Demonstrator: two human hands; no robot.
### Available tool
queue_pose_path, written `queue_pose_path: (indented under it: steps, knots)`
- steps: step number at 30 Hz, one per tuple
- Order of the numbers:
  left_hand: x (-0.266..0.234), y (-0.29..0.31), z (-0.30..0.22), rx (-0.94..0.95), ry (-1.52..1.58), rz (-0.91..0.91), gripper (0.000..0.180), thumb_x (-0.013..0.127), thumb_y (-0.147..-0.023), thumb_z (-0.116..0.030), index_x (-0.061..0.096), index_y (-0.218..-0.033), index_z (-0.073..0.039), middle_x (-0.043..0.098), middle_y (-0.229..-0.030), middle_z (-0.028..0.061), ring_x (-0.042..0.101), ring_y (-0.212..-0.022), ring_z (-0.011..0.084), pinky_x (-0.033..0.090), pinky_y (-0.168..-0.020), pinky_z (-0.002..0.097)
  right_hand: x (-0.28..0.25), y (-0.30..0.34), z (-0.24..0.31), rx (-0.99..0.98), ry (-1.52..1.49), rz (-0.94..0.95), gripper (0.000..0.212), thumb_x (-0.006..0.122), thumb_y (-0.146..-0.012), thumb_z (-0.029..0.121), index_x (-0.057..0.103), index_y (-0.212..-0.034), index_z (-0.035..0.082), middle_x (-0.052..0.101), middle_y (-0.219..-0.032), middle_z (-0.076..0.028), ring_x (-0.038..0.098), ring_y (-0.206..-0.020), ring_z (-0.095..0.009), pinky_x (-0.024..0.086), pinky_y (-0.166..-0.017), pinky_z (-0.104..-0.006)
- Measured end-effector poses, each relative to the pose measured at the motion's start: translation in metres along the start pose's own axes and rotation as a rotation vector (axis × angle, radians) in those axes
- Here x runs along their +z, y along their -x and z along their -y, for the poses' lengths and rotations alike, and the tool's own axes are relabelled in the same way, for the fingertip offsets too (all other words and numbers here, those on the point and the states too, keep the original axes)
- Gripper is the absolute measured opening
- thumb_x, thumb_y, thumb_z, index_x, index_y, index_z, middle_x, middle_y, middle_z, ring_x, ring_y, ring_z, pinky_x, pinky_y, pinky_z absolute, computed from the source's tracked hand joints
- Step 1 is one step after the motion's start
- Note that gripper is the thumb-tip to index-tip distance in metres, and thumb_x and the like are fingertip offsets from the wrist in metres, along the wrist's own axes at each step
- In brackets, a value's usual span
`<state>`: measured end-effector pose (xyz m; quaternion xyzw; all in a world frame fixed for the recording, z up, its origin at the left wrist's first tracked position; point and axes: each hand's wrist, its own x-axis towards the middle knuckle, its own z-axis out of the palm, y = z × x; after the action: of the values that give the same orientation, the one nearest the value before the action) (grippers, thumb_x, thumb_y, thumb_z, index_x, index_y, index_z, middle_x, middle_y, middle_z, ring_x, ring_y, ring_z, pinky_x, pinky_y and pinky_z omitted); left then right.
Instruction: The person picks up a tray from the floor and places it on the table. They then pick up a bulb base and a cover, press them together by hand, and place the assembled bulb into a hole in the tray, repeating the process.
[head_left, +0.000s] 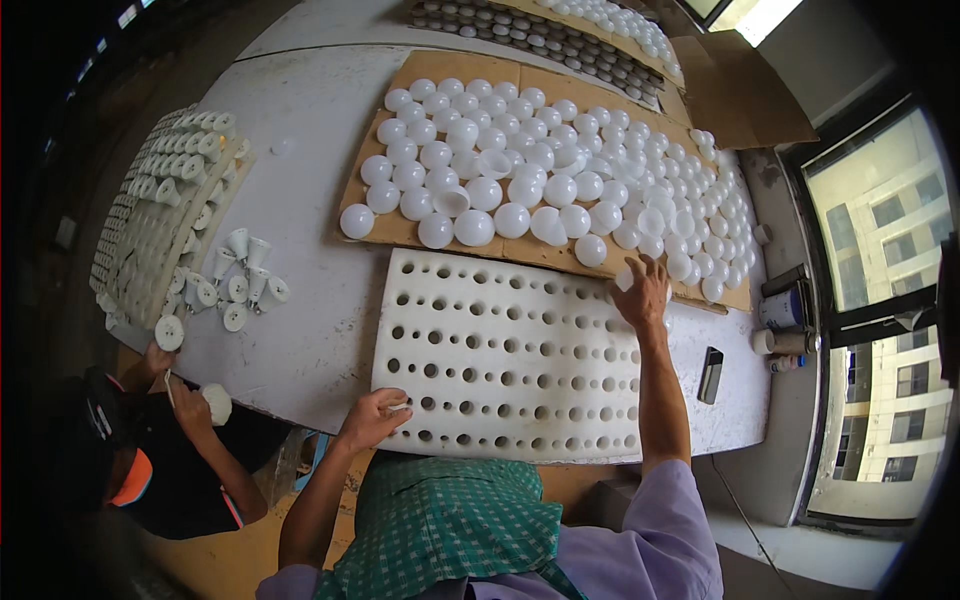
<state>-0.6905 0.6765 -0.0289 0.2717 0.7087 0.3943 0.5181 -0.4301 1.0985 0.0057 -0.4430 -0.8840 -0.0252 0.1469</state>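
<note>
White perforated foam-like board [495, 360] lies centrally, probably light; hold by edges; half-curled left hand [372, 420] touches its left edge; bent-fingered right hand [643, 293] meets glossy white round domes [560, 188], likely slippery; cannot tell either grip.

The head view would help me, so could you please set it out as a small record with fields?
Left hand: at the left edge of the white tray, grip unclear
Right hand: at the tray's far right corner, near the white domes, hold unclear
Tray surface: rows of large and small round holes
Domes: crowded on cardboard beyond the tray
Right side: dark phone on the table
Far left: co-worker near white cone-shaped pieces
</note>
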Motion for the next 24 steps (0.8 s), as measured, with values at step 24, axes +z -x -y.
queue_pose_path:
  steps: [24]
  knots:
    - [-0.145,-0.086,0.098,0.094,-0.893,-0.653,0.058,0.060,-0.070,0.008,0.042,-0.125,0.003,0.041,-0.136,0.0264,0.040,-0.127,0.0385,0.032,-0.108,0.0412,-0.012,0.126,0.116,0.537,-1.777,0.435,0.084,0.074,-0.073,0.020,0.027,-0.142,0.009,0.052,-0.122,-0.014,0.059,-0.101,-0.024,0.058,-0.073,-0.0364]
